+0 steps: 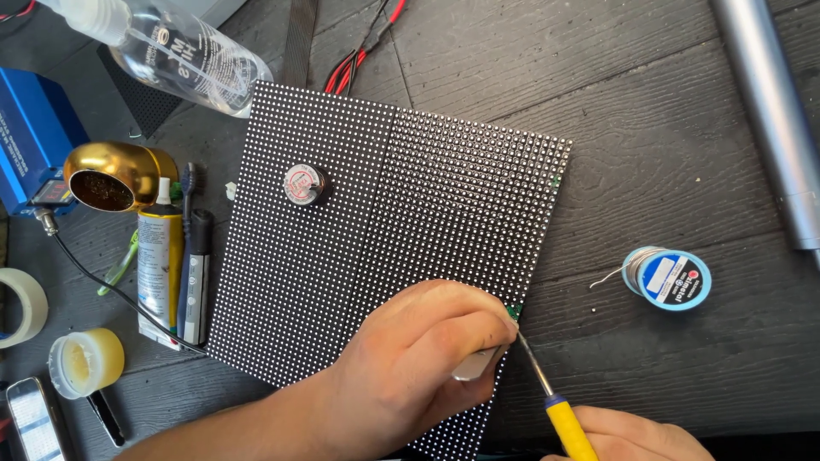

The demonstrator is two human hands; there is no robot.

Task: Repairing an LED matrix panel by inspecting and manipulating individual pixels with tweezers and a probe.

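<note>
Closest to the camera, the right hand (628,435) closes around the yellow-handled soldering iron (553,401), slanting its thin metal tip up to the lower right edge of the black square LED matrix panel (376,239), a flat board studded with fine rows of white dots. On that panel's near edge the left hand (427,358) rests knuckles up, fingers curled over a small silvery tool, seemingly to pin the board steady and guide the work at the tip. Toward the panel's upper left sits a small round metal-capped part (304,183). Right of the panel lies a blue spool of solder wire (670,277) on the dark wood-grain bench (666,128). Left of the panel stand a brass-coloured tip-cleaner pot (111,175), a white-and-yellow tube (160,269) and a clear plastic bottle (184,51).
</note>
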